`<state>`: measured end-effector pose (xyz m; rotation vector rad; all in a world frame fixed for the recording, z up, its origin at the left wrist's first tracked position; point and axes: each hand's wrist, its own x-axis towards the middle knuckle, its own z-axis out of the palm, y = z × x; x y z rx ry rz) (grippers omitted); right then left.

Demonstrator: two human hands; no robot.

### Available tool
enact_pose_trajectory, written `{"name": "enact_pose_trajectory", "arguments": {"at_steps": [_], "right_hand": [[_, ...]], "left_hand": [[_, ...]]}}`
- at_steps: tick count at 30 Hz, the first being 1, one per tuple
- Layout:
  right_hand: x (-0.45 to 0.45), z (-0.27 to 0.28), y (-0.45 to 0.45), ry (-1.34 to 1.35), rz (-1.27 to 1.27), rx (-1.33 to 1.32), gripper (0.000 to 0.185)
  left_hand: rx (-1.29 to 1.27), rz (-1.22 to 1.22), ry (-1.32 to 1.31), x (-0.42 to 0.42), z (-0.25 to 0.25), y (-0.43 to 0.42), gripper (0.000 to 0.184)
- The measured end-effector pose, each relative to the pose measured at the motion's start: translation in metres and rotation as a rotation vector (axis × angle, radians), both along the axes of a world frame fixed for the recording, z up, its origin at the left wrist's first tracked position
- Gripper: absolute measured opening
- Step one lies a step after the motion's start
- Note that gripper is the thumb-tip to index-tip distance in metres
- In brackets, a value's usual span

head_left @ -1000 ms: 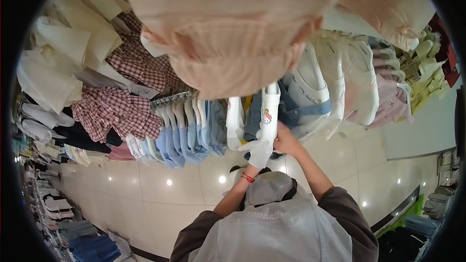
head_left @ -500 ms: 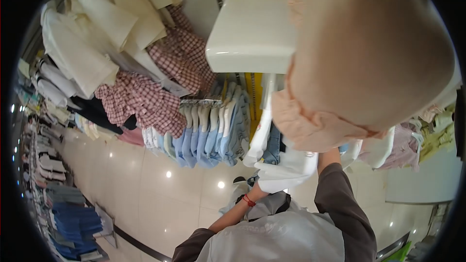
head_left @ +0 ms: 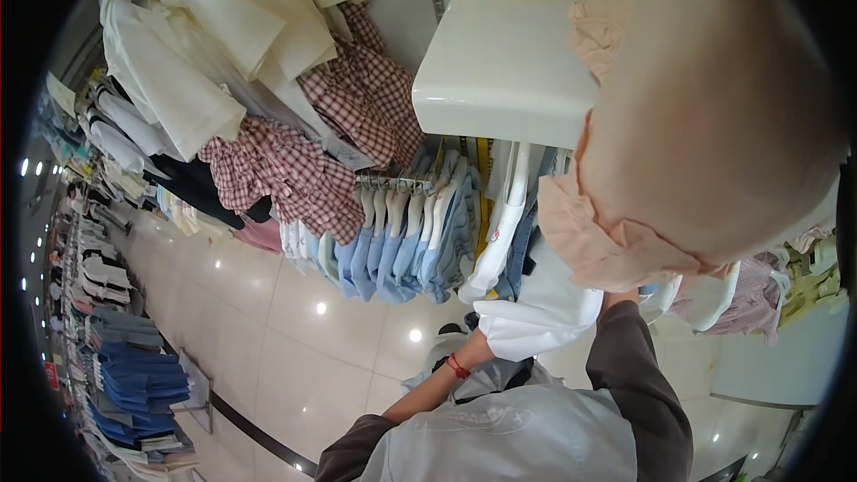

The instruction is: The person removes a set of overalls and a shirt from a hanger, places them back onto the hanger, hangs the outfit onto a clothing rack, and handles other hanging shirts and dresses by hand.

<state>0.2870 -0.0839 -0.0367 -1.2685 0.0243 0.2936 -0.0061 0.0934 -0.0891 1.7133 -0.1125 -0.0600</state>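
Note:
My left hand (head_left: 478,350), with a red string bracelet at the wrist, reaches into the folds of a white garment (head_left: 540,321). Cloth covers its fingers, so its grip is hidden. At the garment's right side is my right hand (head_left: 622,297), mostly behind a large peach garment with a ruffled hem (head_left: 616,232). Its fingers do not show either. The white cloth spans the space between both hands. Just beyond it hang another white garment (head_left: 500,245) and dark blue denim (head_left: 516,250).
A white shelf with a rounded edge (head_left: 504,112) juts out above my hands. To the left hang light blue garments (head_left: 393,254), red checked garments (head_left: 281,170) and cream garments (head_left: 183,80). Purplish clothes (head_left: 745,299) hang at the right, above shiny floor tiles (head_left: 312,348).
The view has shifted, so the shelf and hanging clothes sit further right. The white garment between my hands has moved slightly right and its folds have changed. Both hands stay at it.

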Motion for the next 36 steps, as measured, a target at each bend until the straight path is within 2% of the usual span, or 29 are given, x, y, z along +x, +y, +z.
{"name": "enact_pose_trajectory", "arguments": {"at_steps": [6, 9, 10, 13, 14, 17, 18, 21, 27, 29, 30, 31, 33, 36], "right_hand": [[0.017, -0.005, 0.009, -0.007, 0.0, -0.025, 0.033], [0.024, -0.01, 0.011, -0.013, -0.004, -0.048, 0.033], [0.025, -0.012, 0.012, -0.016, -0.006, -0.058, 0.033], [0.025, -0.025, 0.017, -0.008, 0.005, -0.103, 0.033], [0.023, -0.031, 0.017, 0.0, 0.002, -0.125, 0.034], [0.009, -0.066, 0.016, 0.043, 0.023, -0.224, 0.034], [0.002, -0.08, 0.014, 0.061, 0.039, -0.265, 0.034], [-0.028, -0.133, 0.008, 0.129, 0.105, -0.425, 0.035], [-0.13, -0.248, -0.007, 0.279, 0.421, -0.761, 0.036], [-0.171, -0.305, -0.009, 0.235, 0.482, -0.691, 0.038], [-0.191, -0.272, -0.01, 0.169, 0.617, -0.719, 0.042], [-0.21, -0.258, -0.003, 0.295, 0.651, -0.798, 0.044], [-0.239, -0.255, 0.002, 0.122, 0.901, -1.164, 0.042], [-0.267, -0.255, 0.008, 0.069, 1.024, -1.282, 0.037]], "left_hand": [[0.245, -0.055, -0.084, 0.003, 0.04, 0.004, 0.04], [0.234, -0.06, -0.178, 0.003, 0.052, -0.007, 0.037], [0.19, -0.062, -0.098, 0.003, 0.055, -0.011, 0.034], [0.097, -0.074, -0.037, 0.006, 0.027, -0.017, 0.03], [0.138, -0.062, -0.044, 0.004, 0.018, -0.016, 0.026], [0.226, -0.006, 0.225, -0.003, 0.008, -0.006, 0.022], [0.266, -0.037, 0.276, -0.005, -0.001, -0.002, 0.026], [0.174, 0.013, 0.149, -0.011, 0.003, 0.01, 0.021], [0.051, 0.119, 0.272, -0.057, 0.018, 0.054, 0.025], [0.046, 0.126, 0.317, -0.081, 0.018, 0.064, 0.025], [0.042, 0.138, 0.353, -0.093, 0.022, 0.067, 0.024], [0.038, 0.153, 0.39, -0.105, 0.024, 0.068, 0.024], [0.071, 0.233, 0.395, -0.123, 0.02, 0.07, 0.025], [0.197, 0.372, 0.376, -0.143, 0.013, 0.076, 0.024]]}}
